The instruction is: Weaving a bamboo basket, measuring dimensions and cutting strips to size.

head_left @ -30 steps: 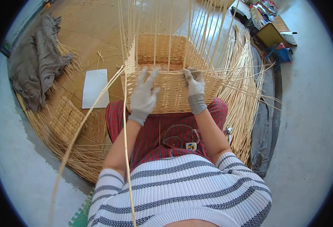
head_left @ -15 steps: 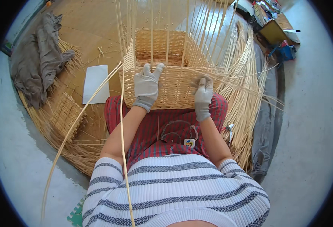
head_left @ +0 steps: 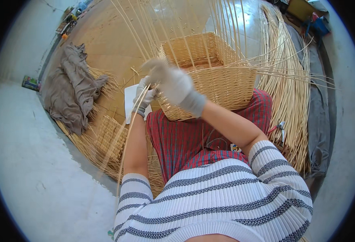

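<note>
A pale woven wicker basket [head_left: 222,86] rests tilted on my lap, long upright stakes rising from its walls. At its left corner, my gloved left hand [head_left: 143,99] closes around the edge, its fingertips partly hidden behind my other hand. My gloved right hand [head_left: 175,84] crosses over to that same corner, smeared by motion, so its fingers do not show clearly. Two long weaving strands [head_left: 124,151] run from the corner past my left wrist toward my body. Several thin loose strands [head_left: 294,70] stick out from the basket's right side.
A large bundle of cane strands [head_left: 284,92] lies at the right, with red-handled pruning shears [head_left: 281,127] on it. On the left are a crumpled grey cloth [head_left: 72,88], a small woven panel [head_left: 111,137] and a white sheet [head_left: 130,103]. A tape measure [head_left: 234,147] sits on my lap.
My right hand has left the basket's front right and swung across to the left corner. My left hand has shifted from the front rim to that corner. The view has turned left.
</note>
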Demonstrator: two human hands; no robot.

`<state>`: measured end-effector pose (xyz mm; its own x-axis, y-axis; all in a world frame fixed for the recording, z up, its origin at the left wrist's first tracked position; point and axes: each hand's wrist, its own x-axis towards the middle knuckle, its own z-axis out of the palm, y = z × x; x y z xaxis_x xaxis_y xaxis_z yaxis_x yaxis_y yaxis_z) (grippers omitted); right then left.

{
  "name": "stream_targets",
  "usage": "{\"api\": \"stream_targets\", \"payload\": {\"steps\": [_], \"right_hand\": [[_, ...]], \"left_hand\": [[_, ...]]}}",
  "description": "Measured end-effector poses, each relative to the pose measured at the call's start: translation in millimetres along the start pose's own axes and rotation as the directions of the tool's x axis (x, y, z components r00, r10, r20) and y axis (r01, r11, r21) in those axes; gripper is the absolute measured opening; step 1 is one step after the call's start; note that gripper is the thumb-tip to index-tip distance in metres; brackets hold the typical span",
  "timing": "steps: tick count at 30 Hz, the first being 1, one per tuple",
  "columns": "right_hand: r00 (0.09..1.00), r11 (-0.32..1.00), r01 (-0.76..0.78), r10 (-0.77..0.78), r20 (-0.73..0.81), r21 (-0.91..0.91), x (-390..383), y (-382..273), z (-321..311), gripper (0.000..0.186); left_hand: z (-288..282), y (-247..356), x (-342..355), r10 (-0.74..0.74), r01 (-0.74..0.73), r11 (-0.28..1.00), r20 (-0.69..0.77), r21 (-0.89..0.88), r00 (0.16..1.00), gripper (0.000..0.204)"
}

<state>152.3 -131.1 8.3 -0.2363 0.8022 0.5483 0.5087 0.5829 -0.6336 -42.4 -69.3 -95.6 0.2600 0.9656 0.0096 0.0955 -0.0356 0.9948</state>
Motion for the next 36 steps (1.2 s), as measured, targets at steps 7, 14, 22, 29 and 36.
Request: {"api": "stream_targets", "payload": {"steps": [7,14,22,29,36], "right_hand": [[0.671,0.479,-0.171,0.696,-0.254,0.861,-40,116,0,0.014],[0.790,0.791,-0.278,0.511,-0.339,0.545,-20,91,-13,0.021],[0.935,0.898,-0.354,0.337,-0.108,-0.262,87,57,-24,0.058],[0.703,0.569,-0.555,0.711,-0.024,0.607,-134,84,-11,0.034],[0.987,0.979,0.162,-0.161,0.015,-0.124,-18,-32,49,0.024]], "left_hand": [[45,-21,-25,0.189,-0.172,0.982,-0.504,0.080,0.842,0.036],[100,35,-52,0.444,-0.070,0.543,-0.215,0.837,0.870,0.077],[93,29,-35,0.187,0.087,0.460,-0.192,0.884,0.963,0.090],[97,19,-32,0.394,-0.072,0.486,-0.145,0.871,0.908,0.067],[53,-21,-38,0.238,-0.435,0.892,-0.690,-0.123,0.683,0.022]]}}
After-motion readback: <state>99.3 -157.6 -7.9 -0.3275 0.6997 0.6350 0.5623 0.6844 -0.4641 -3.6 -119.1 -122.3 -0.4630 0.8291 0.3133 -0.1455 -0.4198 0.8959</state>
